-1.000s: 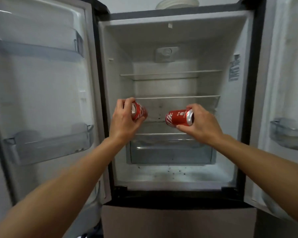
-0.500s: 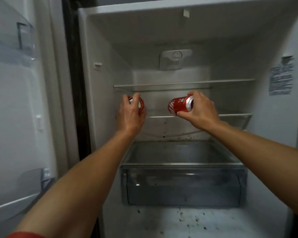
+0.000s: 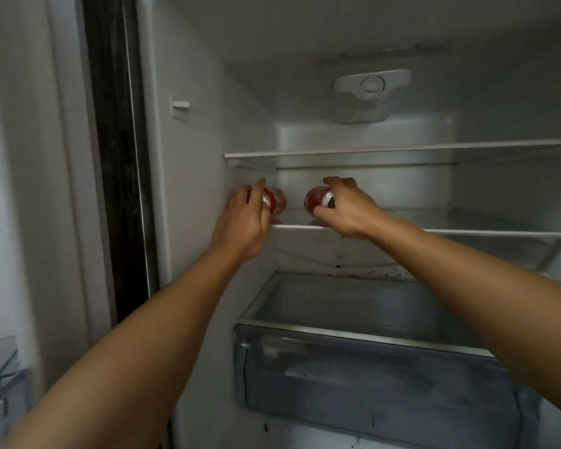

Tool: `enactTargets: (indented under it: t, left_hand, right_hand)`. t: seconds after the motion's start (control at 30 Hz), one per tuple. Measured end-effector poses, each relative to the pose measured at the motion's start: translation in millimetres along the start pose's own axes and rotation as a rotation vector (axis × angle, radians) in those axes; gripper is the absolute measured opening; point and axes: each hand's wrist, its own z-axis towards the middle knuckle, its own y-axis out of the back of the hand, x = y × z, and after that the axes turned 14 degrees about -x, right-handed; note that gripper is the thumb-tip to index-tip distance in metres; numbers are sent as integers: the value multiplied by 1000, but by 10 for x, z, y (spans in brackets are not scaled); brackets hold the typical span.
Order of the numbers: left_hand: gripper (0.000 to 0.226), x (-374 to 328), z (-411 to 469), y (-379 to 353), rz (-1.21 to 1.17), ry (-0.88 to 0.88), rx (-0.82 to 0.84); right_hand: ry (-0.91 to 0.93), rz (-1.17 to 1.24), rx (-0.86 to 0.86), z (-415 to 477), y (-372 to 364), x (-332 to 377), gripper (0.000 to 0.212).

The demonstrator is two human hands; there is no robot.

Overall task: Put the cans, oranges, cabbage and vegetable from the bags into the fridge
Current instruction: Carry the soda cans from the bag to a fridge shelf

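Both my arms reach deep into the open fridge. My left hand [image 3: 243, 218] grips a red can [image 3: 277, 202] lying on its side at the left end of the middle glass shelf [image 3: 467, 233]. My right hand [image 3: 347, 209] grips a second red can [image 3: 314, 199], also on its side, a little to the right of the first. The two cans sit at or just above the shelf; contact with the glass cannot be told. No bags, oranges, cabbage or other vegetable are in view.
An upper glass shelf [image 3: 402, 152] runs just above my hands. Below the middle shelf is a clear crisper drawer [image 3: 370, 384] with a lid. The fridge's left wall [image 3: 201, 189] is close to my left hand. A door bin [image 3: 4, 384] shows at the lower left.
I have moved closer to the fridge. Both hands pushed the cans forward and up, from in front of the shelves into the space between the upper and middle shelves.
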Motion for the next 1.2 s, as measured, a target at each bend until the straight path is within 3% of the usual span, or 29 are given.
enactTargets:
  t: [0.2,0.37,0.63,0.8,0.93,1.03,1.1,1.2]
  left_hand:
    - [61,21,159,-142,37,94,135]
    - [49,105,-136,-126,56,-103,-179]
    - [45,194,-351,-225,108,-172,-256]
    - [42,168,-303,-235,217,-203,-180]
    - [28,157,-286,-206,245,-181,-113]
    - [29,160,-290,-191,299,-202,-71]
    - [28,153,-296,-174,339,-214,-31]
    - [28,156,-296,-152,379,-223,9]
  right_hand:
    - [117,62,175,273,-239,106,74]
    - [145,31,273,459,-443,351,73]
    - [237,-37,322,645,-594,345,93]
    - [204,-78,323,773,-777,237,89]
    - [158,-83,327,781,-802,240,82]
    - [123,-79,339,743,-734,258,89]
    - [104,-50,295,679,-628,248,92]
    - [95,-36,167,510,-380,161,78]
